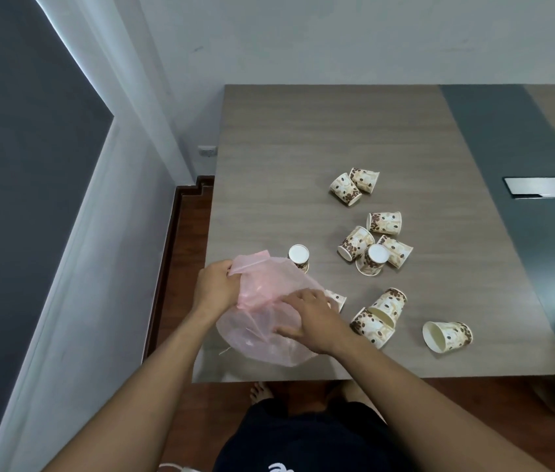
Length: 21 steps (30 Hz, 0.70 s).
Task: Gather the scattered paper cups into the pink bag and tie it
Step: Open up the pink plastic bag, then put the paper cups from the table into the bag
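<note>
A thin pink plastic bag (262, 321) lies crumpled on the table's near left corner. My left hand (214, 284) pinches the bag's upper edge. My right hand (310, 318) lies on top of the bag, fingers curled into the plastic. Several paper cups printed with coffee beans are scattered to the right. One stands upside down (299, 256) just behind the bag. A cluster (373, 247) lies mid-table, a pair (354, 183) farther back, two nested ones (380, 316) beside my right hand, and one (446, 335) lies on its side near the front edge. Another cup (337, 299) peeks out behind my right hand.
The grey wood-grain table (303, 137) has its left edge next to a white wall and a strip of wooden floor (187, 240). A dark panel with a silver hatch (540, 187) runs along the table's right side. My bare feet (260, 391) show below the front edge.
</note>
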Tool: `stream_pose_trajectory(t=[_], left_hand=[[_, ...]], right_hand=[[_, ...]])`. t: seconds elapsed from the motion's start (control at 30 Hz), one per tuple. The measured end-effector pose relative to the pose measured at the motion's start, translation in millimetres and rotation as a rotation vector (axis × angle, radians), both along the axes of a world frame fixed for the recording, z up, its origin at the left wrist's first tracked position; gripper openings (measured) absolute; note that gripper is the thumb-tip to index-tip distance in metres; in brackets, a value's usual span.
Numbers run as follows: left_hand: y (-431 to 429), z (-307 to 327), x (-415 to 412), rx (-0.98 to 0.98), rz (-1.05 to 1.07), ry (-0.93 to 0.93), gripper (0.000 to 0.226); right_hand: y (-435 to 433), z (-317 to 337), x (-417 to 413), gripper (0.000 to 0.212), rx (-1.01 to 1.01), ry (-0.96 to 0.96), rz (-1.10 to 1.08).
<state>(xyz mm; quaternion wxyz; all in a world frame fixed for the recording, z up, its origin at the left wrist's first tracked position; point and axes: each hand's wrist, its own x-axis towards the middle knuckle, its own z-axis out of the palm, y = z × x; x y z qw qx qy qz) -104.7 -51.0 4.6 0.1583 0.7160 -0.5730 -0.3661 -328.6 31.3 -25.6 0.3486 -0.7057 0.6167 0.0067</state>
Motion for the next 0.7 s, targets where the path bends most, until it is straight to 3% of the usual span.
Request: stream_pose_trajectory(t=[0.07, 0.17, 0.23, 0.37, 0.43, 0.5, 0.6, 0.7], left_hand=[[5.5, -3.1, -8.0, 0.071, 0.014, 0.065, 0.026], [9.6, -2.5, -16.2, 0.137, 0.087, 0.206, 0.035], [8.0, 1.2, -16.5, 0.144, 0.153, 0.294, 0.036], [0.2, 3.0, -3.1, 0.101, 0.259, 0.306, 0.057], [1.5, -1.8, 7.3, 0.051, 0.255, 0.232, 0.068], [7.0, -7.3, 16.4, 0.008, 0.209, 0.165, 0.072], [16.0, -15.4, 26.9, -0.035, 0.152, 0.138, 0.074], [22.7, -21.2, 31.8, -0.056, 0.136, 0.163, 0.077]], right_hand=[[-0.5, 2.3, 9.2, 0.051, -0.113, -0.177, -0.008], [1.3, 3.5, 27.1, 0.043, -0.096, -0.260, -0.049], [2.7, -2.4, 32.4, 0.049, -0.012, -0.123, -0.024], [8.2, -22.4, 23.4, 0.092, 0.231, 0.160, 0.066], [8.6, -27.6, 16.4, 0.094, 0.230, 0.180, 0.123], [6.4, -28.5, 7.8, 0.079, 0.119, 0.061, 0.117], [-1.5, -27.6, -7.8, 0.053, -0.142, -0.190, -0.152], [-15.8, -30.8, -24.3, 0.027, -0.326, -0.218, -0.610]])
